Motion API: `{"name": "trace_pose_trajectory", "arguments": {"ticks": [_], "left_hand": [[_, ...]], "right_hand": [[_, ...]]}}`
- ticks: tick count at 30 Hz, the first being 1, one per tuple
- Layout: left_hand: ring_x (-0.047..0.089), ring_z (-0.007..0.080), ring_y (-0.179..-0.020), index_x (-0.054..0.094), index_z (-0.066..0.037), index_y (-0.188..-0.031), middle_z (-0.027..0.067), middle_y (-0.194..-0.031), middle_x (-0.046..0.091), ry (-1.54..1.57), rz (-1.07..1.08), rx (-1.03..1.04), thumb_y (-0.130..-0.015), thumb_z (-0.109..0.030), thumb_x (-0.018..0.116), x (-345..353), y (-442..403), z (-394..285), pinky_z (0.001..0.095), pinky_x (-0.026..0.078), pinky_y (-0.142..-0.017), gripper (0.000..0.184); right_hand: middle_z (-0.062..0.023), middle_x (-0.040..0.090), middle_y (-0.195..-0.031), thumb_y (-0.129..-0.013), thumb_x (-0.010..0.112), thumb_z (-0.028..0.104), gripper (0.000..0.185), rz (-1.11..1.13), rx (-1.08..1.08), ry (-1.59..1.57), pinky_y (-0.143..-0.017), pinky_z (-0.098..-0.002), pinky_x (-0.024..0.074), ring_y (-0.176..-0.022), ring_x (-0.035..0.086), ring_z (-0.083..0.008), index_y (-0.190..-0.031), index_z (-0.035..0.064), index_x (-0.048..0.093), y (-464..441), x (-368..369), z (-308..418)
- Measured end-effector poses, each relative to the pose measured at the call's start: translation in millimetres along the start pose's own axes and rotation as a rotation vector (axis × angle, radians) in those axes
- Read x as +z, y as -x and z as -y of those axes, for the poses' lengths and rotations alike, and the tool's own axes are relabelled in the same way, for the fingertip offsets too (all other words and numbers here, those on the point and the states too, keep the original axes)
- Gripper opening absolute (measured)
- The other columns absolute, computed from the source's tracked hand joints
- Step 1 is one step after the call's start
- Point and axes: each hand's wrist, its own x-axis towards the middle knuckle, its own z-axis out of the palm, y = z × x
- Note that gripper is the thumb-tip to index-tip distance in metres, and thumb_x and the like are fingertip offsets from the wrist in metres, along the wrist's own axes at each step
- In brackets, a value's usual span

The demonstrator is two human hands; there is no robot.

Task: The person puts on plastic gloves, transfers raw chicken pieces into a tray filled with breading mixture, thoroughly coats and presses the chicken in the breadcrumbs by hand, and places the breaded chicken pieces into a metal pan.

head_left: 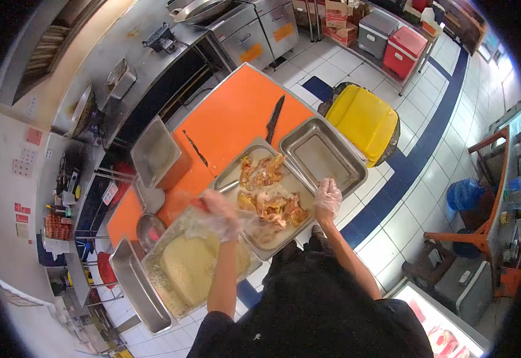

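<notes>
My left hand (215,216), in a clear plastic glove, is smeared by motion above the border between a tray of pale yellow breading (188,262) and a metal tray (230,179) with raw meat pieces (272,200). A blurred clear plastic film hangs beside it, and whether its fingers hold anything is hidden. My right hand (328,198), also gloved, is at the near edge of an empty metal tray (323,155), its fingers pressed together. What it holds, if anything, cannot be made out.
An orange tabletop (236,113) bears a knife (275,119), a thin dark tool (195,148), a deep metal pan (160,152) and a round sieve (150,231). A long metal pan (141,286) sits at the left end. Beyond the right edge stands a yellow-lidded bin (362,122).
</notes>
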Motion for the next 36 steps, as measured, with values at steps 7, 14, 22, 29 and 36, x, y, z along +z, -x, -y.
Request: {"name": "trace_pose_trajectory", "arguments": {"ticks": [7,14,22,29,36], "left_hand": [[0.051,0.0119,-0.061,0.041,-0.011,-0.074,0.0023,-0.067,0.052,-0.680,-0.438,0.016,-0.099,-0.043,0.051,-4.4,10.9,-28.5,0.0264,0.042,-0.054,0.042],[0.052,0.0171,-0.066,0.051,-0.006,-0.089,0.0072,-0.079,0.057,-0.350,-0.058,0.123,-0.099,-0.040,0.053,-40.4,37.7,21.2,0.0319,0.047,-0.068,0.036],[0.062,0.0214,-0.087,0.056,0.001,-0.113,0.0170,-0.106,0.064,-1.186,-0.205,-0.381,-0.094,-0.036,0.061,9.6,-10.5,53.4,0.0356,0.051,-0.074,0.042],[0.063,0.0269,-0.086,0.060,0.000,-0.106,0.0150,-0.098,0.066,-1.286,0.042,-0.083,-0.093,-0.031,0.062,-12.3,2.2,103.6,0.0391,0.049,-0.071,0.035],[0.054,0.0167,-0.078,0.054,-0.010,-0.088,0.0038,-0.083,0.055,-0.554,-0.378,0.103,-0.091,-0.024,0.059,-51.5,-36.3,33.5,0.0336,0.044,-0.068,0.015]], "right_hand": [[-0.0170,0.057,-0.067,-0.098,0.051,0.025,0.030,0.034,0.032,0.027,-0.060,-0.0443,0.0407,-0.059,0.052,-0.0292,-0.081,0.0008,0.057,2.8,-2.5,-0.2],[-0.0159,0.061,-0.070,-0.098,0.050,0.027,0.032,0.061,0.116,0.047,-0.063,-0.0427,0.0430,-0.064,0.057,-0.0286,-0.083,0.0014,0.061,1.2,-3.7,5.4],[-0.0161,0.060,-0.067,-0.098,0.050,0.025,0.031,0.030,0.059,0.016,-0.060,-0.0429,0.0415,-0.059,0.053,-0.0279,-0.082,0.0008,0.059,3.3,-3.7,6.8],[-0.0128,0.057,-0.065,-0.097,0.052,0.022,0.027,0.026,0.049,-0.033,-0.056,-0.0397,0.0408,-0.057,0.050,-0.0209,-0.080,0.0013,0.056,1.2,-1.0,-3.8],[-0.0123,0.051,-0.062,-0.097,0.051,0.022,0.025,0.042,0.030,-0.029,-0.057,-0.0402,0.0397,-0.056,0.046,-0.0211,-0.080,0.0028,0.054,1.8,-1.3,-1.6]]}}
